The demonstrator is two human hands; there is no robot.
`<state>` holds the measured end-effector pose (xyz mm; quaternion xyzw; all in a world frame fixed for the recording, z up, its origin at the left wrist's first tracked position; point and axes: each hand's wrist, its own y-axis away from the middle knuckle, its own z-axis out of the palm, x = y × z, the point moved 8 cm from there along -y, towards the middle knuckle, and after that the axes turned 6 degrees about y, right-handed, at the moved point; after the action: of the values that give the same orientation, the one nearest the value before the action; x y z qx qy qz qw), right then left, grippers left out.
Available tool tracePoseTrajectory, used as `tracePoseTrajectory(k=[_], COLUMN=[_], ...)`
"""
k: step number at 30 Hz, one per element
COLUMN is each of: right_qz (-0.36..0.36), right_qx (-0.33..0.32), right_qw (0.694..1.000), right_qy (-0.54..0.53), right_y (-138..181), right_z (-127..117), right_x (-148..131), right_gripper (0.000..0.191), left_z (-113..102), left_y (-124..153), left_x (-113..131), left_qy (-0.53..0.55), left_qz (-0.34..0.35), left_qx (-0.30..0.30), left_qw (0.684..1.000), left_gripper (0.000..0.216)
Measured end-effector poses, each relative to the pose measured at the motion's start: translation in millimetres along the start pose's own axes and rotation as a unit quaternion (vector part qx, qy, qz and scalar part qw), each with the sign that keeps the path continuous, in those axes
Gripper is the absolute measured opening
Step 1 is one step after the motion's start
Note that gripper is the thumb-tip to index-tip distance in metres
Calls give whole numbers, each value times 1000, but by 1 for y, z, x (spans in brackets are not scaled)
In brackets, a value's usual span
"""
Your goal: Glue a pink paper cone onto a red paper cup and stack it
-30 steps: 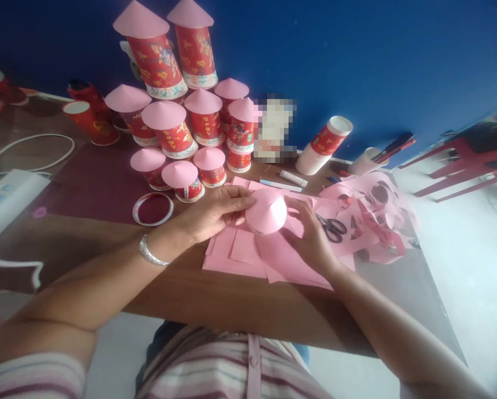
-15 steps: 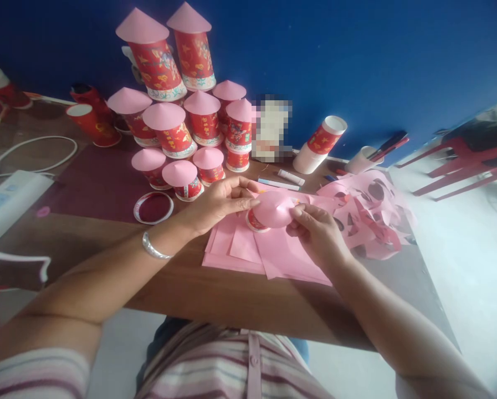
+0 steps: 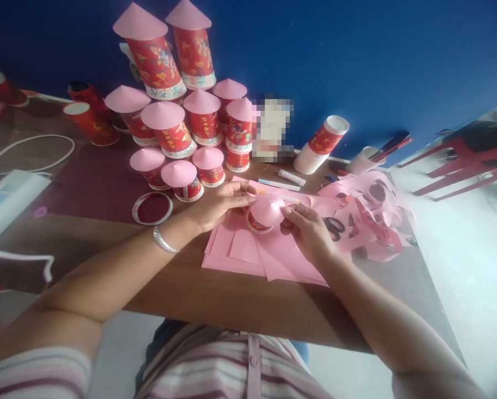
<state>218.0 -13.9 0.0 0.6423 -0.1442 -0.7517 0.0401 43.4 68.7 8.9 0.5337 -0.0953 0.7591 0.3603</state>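
A small red paper cup (image 3: pixel 256 223) topped with a pink paper cone (image 3: pixel 268 209) sits on a stack of pink paper sheets (image 3: pixel 248 249) at the table's middle. My left hand (image 3: pixel 217 205) pinches the cone's left rim with thumb and fingers. On the cone's right edge my right hand (image 3: pixel 308 230) is closed, fingertips pressing the paper. Black-handled scissors (image 3: pixel 335 227) lie just right of that hand, partly hidden.
Several red cups with pink cone tops (image 3: pixel 177 127) are stacked behind. A red lid (image 3: pixel 152 208) lies to the left, a power strip (image 3: pixel 7 199) farther left. Pink paper scraps (image 3: pixel 368 216), a glue stick (image 3: pixel 292 177) and a tipped cup (image 3: pixel 323 144) lie to the right.
The pink cone went from lying over the cup to being tilted and pressed onto it; the cup's red rim now shows. Both hands shifted slightly closer around it.
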Motion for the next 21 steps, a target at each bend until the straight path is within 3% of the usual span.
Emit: tracePoseTrajectory(k=[14, 21], right_qz=[11, 4], right_qx=[-5, -6], right_qw=[1000, 1000], right_qy=[-8, 3], right_y=[0, -1], right_z=[1, 0], right_x=[7, 6], right_gripper=[53, 51], left_z=[1, 2], left_y=[0, 0], left_x=[-12, -10], left_qy=[69, 56], left_qz=[-44, -22], left_qx=[16, 7], left_qw=[997, 998], left_gripper=[44, 45])
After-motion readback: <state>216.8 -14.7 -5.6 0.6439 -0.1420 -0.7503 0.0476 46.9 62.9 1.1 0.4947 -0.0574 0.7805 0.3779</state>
